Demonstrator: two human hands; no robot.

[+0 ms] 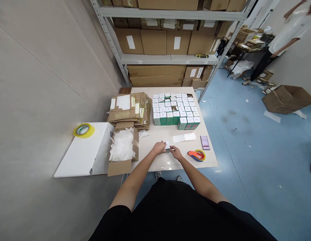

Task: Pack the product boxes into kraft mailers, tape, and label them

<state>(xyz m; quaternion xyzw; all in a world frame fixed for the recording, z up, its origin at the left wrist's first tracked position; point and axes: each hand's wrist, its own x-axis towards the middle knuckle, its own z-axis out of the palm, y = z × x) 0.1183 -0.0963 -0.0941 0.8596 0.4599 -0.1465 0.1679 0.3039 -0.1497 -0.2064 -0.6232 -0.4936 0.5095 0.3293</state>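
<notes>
A small white-topped box (167,146) is held upright between my hands near the table's front edge. My left hand (160,147) is closed on its left side. On its right side, the fingers of my right hand (175,152) pinch the lower edge. Beyond the hands stand rows of small white-and-green boxes (170,117), packed close together. White label sheets (184,137) lie flat between those rows and my hands. To the right are a tape dispenser (196,155) with yellow tape and a stack of purple cards or packets (205,142).
Flattened cardboard (124,108) is piled at the table's left, behind an open carton (121,147) of white packing material. A yellow tape roll (84,130) rests on a white foam block (80,150). Shelving (170,59) stands behind. A person (283,36) is at far right, near an open box (287,98).
</notes>
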